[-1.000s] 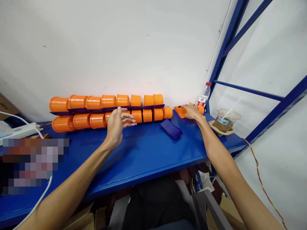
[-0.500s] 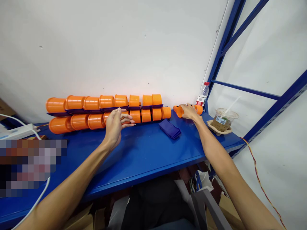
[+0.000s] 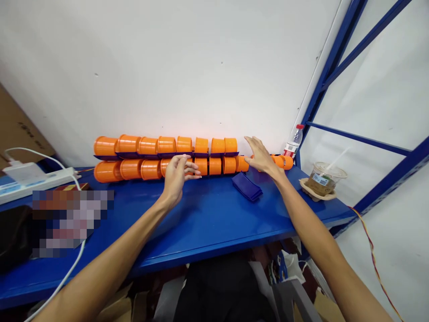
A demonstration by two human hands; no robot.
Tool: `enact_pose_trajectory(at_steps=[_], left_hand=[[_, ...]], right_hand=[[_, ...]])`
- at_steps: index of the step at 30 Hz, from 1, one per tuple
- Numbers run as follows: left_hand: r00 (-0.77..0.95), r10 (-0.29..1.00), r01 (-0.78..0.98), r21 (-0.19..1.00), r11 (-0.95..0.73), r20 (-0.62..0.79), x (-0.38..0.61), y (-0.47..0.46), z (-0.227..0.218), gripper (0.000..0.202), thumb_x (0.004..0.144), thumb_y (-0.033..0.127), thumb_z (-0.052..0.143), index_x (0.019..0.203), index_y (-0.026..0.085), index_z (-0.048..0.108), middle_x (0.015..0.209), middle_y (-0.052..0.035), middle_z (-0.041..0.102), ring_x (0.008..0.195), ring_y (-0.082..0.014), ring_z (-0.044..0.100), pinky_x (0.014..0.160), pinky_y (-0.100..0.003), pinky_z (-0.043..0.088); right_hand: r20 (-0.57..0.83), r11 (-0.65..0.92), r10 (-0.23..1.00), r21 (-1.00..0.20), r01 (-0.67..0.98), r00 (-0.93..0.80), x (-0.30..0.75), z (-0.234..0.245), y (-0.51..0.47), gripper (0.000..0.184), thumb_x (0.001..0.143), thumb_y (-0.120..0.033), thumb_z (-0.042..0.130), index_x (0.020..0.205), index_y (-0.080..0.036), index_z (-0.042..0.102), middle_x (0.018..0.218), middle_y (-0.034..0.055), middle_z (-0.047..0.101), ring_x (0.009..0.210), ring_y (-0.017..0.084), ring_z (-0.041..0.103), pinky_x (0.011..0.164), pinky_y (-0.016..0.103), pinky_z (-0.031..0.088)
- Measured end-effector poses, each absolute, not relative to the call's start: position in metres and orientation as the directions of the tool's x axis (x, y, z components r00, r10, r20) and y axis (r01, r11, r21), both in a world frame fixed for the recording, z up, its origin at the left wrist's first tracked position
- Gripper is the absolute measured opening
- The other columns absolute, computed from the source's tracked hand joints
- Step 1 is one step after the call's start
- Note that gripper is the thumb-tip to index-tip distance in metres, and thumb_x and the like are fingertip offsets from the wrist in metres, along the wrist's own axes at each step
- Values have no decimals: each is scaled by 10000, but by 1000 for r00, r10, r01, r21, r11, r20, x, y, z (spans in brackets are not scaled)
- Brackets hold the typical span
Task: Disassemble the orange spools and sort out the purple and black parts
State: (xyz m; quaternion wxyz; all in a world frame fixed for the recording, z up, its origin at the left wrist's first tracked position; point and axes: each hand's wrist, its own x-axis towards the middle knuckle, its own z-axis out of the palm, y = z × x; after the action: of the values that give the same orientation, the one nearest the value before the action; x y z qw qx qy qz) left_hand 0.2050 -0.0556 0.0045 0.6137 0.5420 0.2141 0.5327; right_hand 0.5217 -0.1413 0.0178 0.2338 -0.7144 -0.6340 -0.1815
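Observation:
Two rows of orange cups (image 3: 167,154) lie on their sides against the white wall on a blue shelf (image 3: 208,214), with purple sheets between the rows. My left hand (image 3: 177,176) hovers in front of the lower row, fingers loosely apart and holding nothing. My right hand (image 3: 259,155) is stretched out flat and open just right of the rows' end, above the shelf. Behind it lie a few more orange cups (image 3: 281,161) on their sides. A folded stack of purple sheets (image 3: 247,187) rests on the shelf below my right hand.
A plastic water bottle (image 3: 293,142) stands at the back right by the blue rack post (image 3: 321,85). An iced drink cup with a straw (image 3: 321,180) sits in a paper holder at the right. A white power strip (image 3: 30,176) and cable lie at the left.
My right hand has lifted off the orange cups at the right and moved left with fingers spread. My left hand stayed near the lower row. The view shifted.

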Motion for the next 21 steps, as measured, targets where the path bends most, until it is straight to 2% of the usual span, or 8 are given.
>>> enact_pose_trajectory(at_steps=[4, 7, 11, 13, 16, 21], left_hand=[[342, 886, -414, 897, -158, 314, 205, -53, 2, 377, 859, 512, 695, 1004, 194, 554, 673, 14, 687, 564, -156, 694, 544, -273, 597], [346, 883, -412, 897, -161, 317, 205, -52, 3, 372, 854, 508, 687, 1003, 196, 550, 669, 21, 681, 561, -158, 694, 547, -283, 600], [354, 880, -409, 899, -158, 316, 204, -51, 2, 340, 870, 478, 656, 1018, 195, 542, 677, 25, 678, 573, -169, 702, 546, -297, 603], [355, 880, -409, 899, -156, 315, 204, -51, 2, 318, 883, 461, 639, 1028, 196, 538, 685, 28, 677, 579, -165, 703, 550, -294, 602], [352, 880, -412, 897, -161, 319, 204, -49, 0, 313, 890, 455, 637, 1032, 196, 536, 697, 28, 674, 582, -154, 696, 551, -279, 593], [386, 858, -412, 896, -168, 339, 203, -50, 2, 421, 902, 577, 660, 1046, 205, 525, 731, 14, 677, 613, -160, 705, 571, -283, 589]], right_hand=[[477, 7, 879, -18, 1000, 3, 501, 33, -105, 975, 743, -167, 600, 1661, -100, 277, 1728, 171, 314, 1614, 394, 200, 1282, 592, 290], [401, 5, 916, 16, 1000, -11, 490, 45, -87, 967, 694, -97, 574, 1628, -100, 322, 1697, 182, 365, 1568, 389, 297, 1243, 563, 354], [347, -22, 938, 53, 998, 2, 479, 58, -79, 730, 725, -103, 578, 1452, -93, 508, 1470, 209, 575, 1333, 370, 533, 1090, 510, 482], [337, -35, 941, 58, 998, 14, 475, 66, -82, 615, 734, -122, 603, 1348, -108, 564, 1356, 198, 623, 1218, 358, 578, 1012, 489, 511], [387, -50, 922, 57, 997, 24, 473, 82, -95, 572, 746, -160, 651, 1313, -155, 568, 1322, 171, 622, 1176, 353, 574, 995, 485, 504], [608, -29, 794, 88, 996, -30, 457, 93, -127, 725, 800, -167, 607, 1506, -185, 439, 1429, 162, 549, 1279, 399, 515, 1062, 581, 468]])
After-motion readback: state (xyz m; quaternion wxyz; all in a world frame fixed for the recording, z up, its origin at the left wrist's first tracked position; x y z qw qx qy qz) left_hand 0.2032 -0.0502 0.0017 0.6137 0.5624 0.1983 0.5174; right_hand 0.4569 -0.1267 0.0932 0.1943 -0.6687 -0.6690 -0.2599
